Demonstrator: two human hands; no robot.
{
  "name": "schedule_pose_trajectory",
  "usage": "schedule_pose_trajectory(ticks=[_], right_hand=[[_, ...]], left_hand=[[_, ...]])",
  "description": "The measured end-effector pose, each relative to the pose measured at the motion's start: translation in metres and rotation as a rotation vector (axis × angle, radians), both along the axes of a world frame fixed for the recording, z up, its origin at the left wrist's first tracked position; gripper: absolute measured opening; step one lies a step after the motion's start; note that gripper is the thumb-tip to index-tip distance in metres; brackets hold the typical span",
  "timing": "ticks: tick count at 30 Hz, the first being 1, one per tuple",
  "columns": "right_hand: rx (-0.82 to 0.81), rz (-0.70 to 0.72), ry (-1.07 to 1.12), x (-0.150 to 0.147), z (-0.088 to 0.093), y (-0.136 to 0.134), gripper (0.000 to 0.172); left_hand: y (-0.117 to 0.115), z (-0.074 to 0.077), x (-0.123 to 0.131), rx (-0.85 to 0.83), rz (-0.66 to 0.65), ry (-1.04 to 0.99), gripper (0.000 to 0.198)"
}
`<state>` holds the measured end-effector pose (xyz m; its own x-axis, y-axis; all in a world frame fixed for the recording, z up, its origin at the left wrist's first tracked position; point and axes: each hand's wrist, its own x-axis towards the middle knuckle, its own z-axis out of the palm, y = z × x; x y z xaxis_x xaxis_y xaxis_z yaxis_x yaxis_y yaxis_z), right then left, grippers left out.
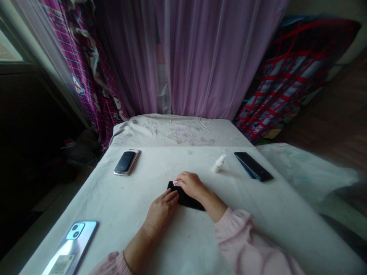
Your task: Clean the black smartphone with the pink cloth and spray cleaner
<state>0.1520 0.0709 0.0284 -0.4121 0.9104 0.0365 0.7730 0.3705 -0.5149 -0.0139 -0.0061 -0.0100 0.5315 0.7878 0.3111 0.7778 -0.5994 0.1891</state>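
Both my hands are on a folded black cloth [186,198] near the middle of a white-covered table [120,202]. My right hand [190,185] lies over the cloth, its fingers pressing a small pale pink patch [176,183] at the far end. My left hand [160,212] has its fingertips against the cloth's near edge. Whatever lies inside the cloth is hidden. A small white dropper bottle [219,163] stands just beyond my right hand.
A dark phone on a silver phone [126,163] lies far left. A black phone on a blue one [254,166] lies far right. A silver-blue phone [70,248] lies near left. Lilac curtains [183,57] hang behind; a window [10,46] is left.
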Motion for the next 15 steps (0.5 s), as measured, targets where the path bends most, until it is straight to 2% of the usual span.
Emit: schedule_pose_trajectory(ticks=[4, 7, 11, 15], right_hand=[[-0.020, 0.031, 0.015, -0.038, 0.003, 0.013, 0.014], [-0.026, 0.025, 0.018, -0.034, 0.002, 0.013, 0.014], [-0.015, -0.022, 0.013, 0.014, -0.001, -0.003, 0.017], [-0.039, -0.121, 0.165, 0.077, -0.006, -0.027, 0.015]], left_hand=[[0.000, 0.006, 0.001, -0.024, -0.007, 0.026, 0.026], [0.000, 0.005, 0.001, -0.025, 0.009, 0.014, 0.026], [-0.001, -0.002, 0.001, -0.009, 0.026, 0.000, 0.027], [-0.002, -0.001, 0.002, -0.023, 0.047, -0.018, 0.028]])
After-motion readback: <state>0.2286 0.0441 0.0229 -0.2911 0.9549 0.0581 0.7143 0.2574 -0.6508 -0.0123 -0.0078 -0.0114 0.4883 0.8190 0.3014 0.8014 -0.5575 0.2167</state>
